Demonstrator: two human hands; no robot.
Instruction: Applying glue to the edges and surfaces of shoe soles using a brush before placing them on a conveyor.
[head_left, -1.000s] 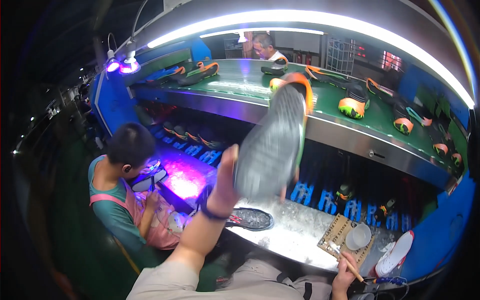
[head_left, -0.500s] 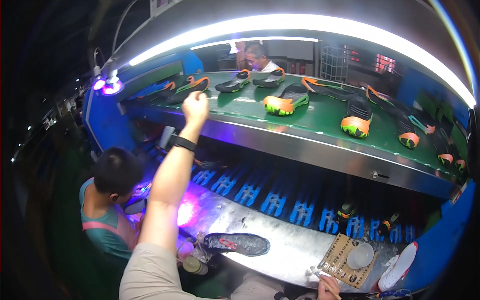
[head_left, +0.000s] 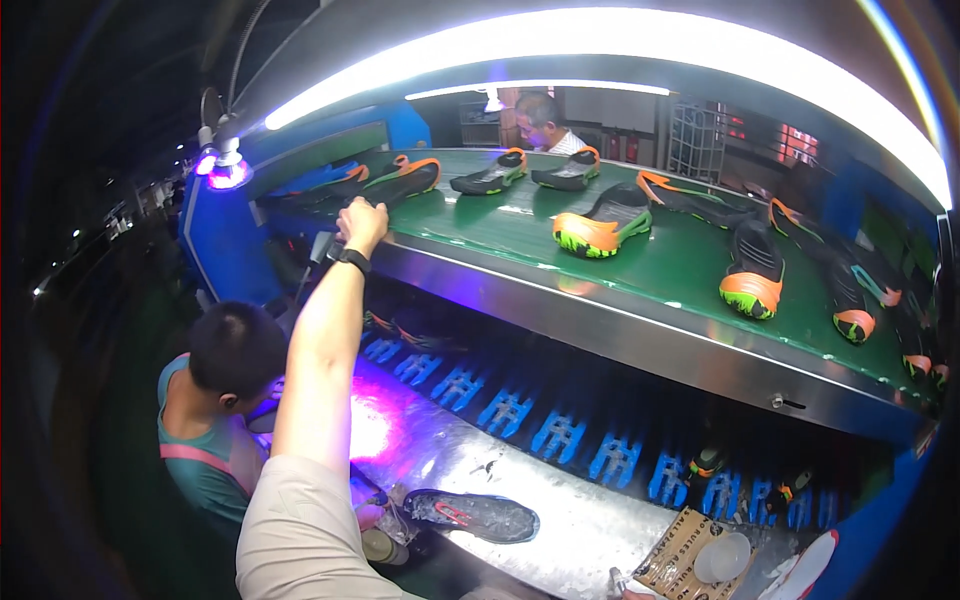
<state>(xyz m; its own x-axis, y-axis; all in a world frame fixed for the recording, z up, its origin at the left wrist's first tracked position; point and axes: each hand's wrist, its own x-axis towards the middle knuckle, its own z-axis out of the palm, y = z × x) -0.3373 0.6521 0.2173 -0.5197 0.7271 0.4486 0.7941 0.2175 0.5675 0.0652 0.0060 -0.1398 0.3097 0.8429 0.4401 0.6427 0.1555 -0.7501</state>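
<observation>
Holding your left hand (head_left: 362,222) at the conveyor belt's (head_left: 480,222) near edge, toward its left end, you have it just in front of a black-and-orange shoe sole (head_left: 404,183). Fingers curled; cannot tell whether they grip anything. Right hand (head_left: 638,595), mostly cut off, appears closed around a brush (head_left: 617,578) at the counter's (head_left: 590,535) near edge. Black shoe piece (head_left: 490,517) lies farther left. Cup (head_left: 724,556) stands on cardboard (head_left: 668,562), presumably sparing the counter drips and keeping it within brush reach.
</observation>
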